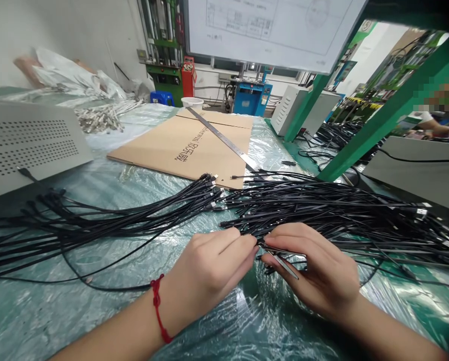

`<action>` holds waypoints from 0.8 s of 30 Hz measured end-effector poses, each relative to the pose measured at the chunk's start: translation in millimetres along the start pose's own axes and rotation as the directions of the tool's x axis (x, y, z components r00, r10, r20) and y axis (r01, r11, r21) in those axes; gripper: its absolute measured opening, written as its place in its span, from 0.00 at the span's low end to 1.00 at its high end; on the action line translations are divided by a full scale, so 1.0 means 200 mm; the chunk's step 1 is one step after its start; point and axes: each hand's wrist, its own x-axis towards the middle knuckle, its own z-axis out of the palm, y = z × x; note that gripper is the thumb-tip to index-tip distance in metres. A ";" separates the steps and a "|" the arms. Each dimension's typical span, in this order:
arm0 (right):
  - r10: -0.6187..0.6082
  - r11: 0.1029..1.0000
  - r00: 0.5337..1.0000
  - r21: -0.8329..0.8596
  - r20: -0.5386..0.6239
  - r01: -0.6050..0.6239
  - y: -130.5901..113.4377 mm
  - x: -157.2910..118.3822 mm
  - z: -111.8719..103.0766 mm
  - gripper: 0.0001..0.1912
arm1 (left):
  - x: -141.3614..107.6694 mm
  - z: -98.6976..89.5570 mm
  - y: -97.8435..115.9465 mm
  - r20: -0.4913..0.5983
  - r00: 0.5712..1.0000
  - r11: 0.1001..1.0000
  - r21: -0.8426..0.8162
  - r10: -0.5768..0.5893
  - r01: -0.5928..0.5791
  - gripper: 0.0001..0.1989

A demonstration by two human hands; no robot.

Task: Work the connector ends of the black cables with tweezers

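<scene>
My left hand (217, 263), with a red cord bracelet (157, 303) at the wrist, is closed in a pinch. A black cable (114, 289) runs to it from the left and disappears behind the wrist; its end lies at my fingertips, mostly hidden. Between thumb and fingers of my right hand (318, 268) is a pair of metal tweezers (284, 265), tips pointing at the left fingertips. Just beyond both hands lies a big heap of black cables (322, 210). To the left, a smaller bundle of cables (134, 223) has its metal plugs facing the middle.
Clear plastic sheeting (107, 321) covers the green table. Farther back, a steel ruler (220, 135) lies across a cardboard sheet (153, 145). Grey metal boxes (32, 145) stand left and right. A green post (390, 105) slants at right, near a co-worker's arm (435, 128).
</scene>
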 end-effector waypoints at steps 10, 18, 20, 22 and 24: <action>0.000 1.000 1.000 0.012 0.011 0.000 0.00 0.01 -0.01 0.15 | -0.01 0.02 0.00 0.018 1.000 0.999 -0.039 -0.014 0.015 0.06; 0.550 0.813 0.835 0.216 0.024 -0.541 0.05 -0.01 0.02 0.07 | -0.01 0.02 0.00 -0.039 0.998 0.998 -0.048 -0.047 0.045 0.07; 0.614 0.731 0.781 0.292 0.112 -0.617 0.04 0.00 0.03 0.07 | -0.01 0.02 0.00 -0.049 0.997 0.997 -0.051 -0.059 0.056 0.07; 0.619 0.714 0.776 0.325 0.122 -0.620 0.04 0.01 0.03 0.08 | -0.01 0.02 -0.01 -0.054 0.996 0.996 -0.061 -0.073 0.070 0.08; 0.615 0.727 0.784 0.327 0.082 -0.604 0.03 0.01 0.04 0.08 | 0.00 0.02 -0.01 -0.054 0.995 0.994 -0.075 -0.088 0.084 0.08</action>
